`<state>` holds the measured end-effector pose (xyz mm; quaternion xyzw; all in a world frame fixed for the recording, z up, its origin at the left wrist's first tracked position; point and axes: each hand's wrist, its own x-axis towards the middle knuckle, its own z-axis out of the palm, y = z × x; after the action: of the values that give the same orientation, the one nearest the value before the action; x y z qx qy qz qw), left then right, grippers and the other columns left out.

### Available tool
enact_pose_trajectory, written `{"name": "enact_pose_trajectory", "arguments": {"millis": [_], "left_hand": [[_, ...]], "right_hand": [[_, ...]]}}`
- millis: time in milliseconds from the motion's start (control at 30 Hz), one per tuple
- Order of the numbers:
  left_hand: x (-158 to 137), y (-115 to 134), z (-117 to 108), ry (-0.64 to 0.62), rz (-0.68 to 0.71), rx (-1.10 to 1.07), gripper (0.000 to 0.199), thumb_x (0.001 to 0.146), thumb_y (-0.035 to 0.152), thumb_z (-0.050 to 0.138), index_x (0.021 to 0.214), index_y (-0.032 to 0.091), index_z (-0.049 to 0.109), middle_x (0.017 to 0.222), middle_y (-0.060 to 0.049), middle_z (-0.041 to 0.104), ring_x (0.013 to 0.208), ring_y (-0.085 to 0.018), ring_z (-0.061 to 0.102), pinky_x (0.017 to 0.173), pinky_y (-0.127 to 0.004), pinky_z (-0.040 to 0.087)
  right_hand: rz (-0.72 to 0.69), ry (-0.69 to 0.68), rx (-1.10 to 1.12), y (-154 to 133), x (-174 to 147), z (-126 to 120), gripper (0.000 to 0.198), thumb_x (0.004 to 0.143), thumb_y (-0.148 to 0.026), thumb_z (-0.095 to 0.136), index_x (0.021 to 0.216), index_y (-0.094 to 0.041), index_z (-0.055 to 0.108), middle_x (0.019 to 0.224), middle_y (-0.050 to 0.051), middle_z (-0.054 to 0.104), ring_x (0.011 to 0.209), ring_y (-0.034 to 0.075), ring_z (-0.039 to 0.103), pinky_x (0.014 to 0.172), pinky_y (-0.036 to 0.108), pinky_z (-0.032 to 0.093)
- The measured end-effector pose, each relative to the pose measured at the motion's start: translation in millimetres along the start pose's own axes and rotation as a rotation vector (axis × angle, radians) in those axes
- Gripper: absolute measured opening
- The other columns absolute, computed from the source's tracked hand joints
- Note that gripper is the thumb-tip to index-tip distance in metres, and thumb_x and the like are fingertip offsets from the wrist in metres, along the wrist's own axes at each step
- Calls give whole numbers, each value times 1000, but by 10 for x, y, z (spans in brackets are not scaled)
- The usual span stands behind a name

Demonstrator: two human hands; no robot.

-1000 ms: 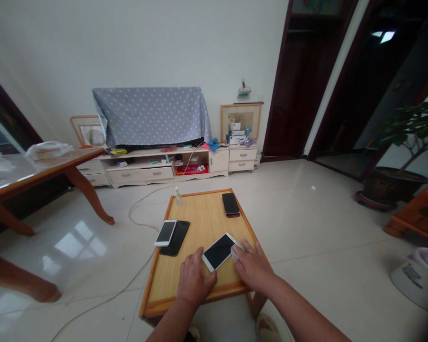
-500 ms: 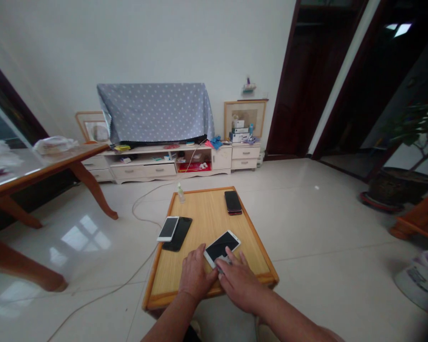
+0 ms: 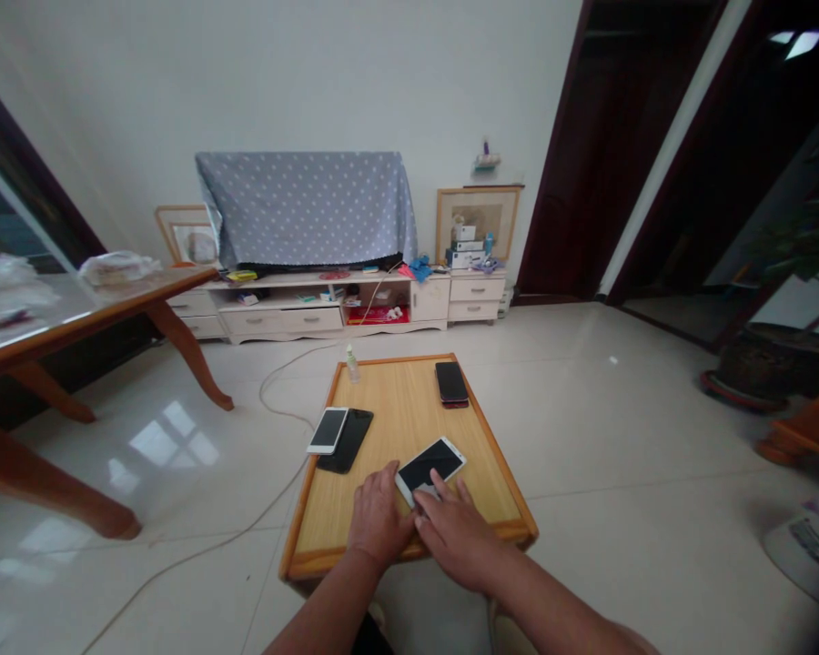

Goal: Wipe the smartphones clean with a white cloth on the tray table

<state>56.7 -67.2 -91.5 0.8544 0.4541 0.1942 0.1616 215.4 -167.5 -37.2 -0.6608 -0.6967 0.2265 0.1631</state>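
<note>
A white smartphone (image 3: pixel 431 464) with a dark screen lies face up and slantwise on the small wooden table (image 3: pixel 402 391). My left hand (image 3: pixel 380 517) grips its near left corner, with bent fingers along the left side and the thumb by the bottom edge. Over the phone's lower end lies my right hand (image 3: pixel 459 537), fingers spread and fingertips on the screen. That hand covers the phone's near right part. Another white smartphone (image 3: pixel 328 430) rests partly on a black phone or flat case (image 3: pixel 349 448) at the table's left edge.
At the table's far right lies a dark phone (image 3: pixel 450 382) on a reddish item. A small clear bottle (image 3: pixel 352 366) stands at the far left corner. A cable (image 3: pixel 246 528) runs over the floor. A larger wooden table (image 3: pixel 191 341) stands left, a white cabinet (image 3: pixel 273 321) behind.
The whole view has shifted slightly to the right and up. Both hands keep nearly the same place on the phone; the right fingertips have moved very little.
</note>
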Motion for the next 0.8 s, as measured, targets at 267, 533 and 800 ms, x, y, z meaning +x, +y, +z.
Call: {"name": "enact_pose_trajectory", "arguments": {"millis": [267, 533, 800], "left_hand": [[-20, 3, 7, 13, 8, 5, 75, 77, 45, 65, 143, 17, 41, 136, -14, 58, 126, -31, 50, 107, -42, 34], [-9, -14, 3, 1, -23, -46, 80, 71, 24, 62, 146, 16, 36, 138, -15, 57, 128, -30, 50, 109, -42, 33], [-2, -38, 18, 1, -37, -63, 72, 81, 22, 53, 149, 13, 31, 139, -17, 56, 129, -30, 50, 109, -44, 34]], "right_hand": [[32, -5, -11, 52, 68, -69, 43, 104, -37, 26, 135, -23, 53, 145, 9, 55, 153, 29, 16, 120, 61, 8], [-24, -30, -7, -129, 166, 13, 45, 102, -35, 29, 139, -22, 51, 147, 9, 54, 153, 29, 15, 121, 60, 5], [2, -2, 17, -226, 481, 120, 55, 98, -29, 32, 153, -24, 36, 156, 7, 44, 153, 27, 15, 121, 60, 2]]}}
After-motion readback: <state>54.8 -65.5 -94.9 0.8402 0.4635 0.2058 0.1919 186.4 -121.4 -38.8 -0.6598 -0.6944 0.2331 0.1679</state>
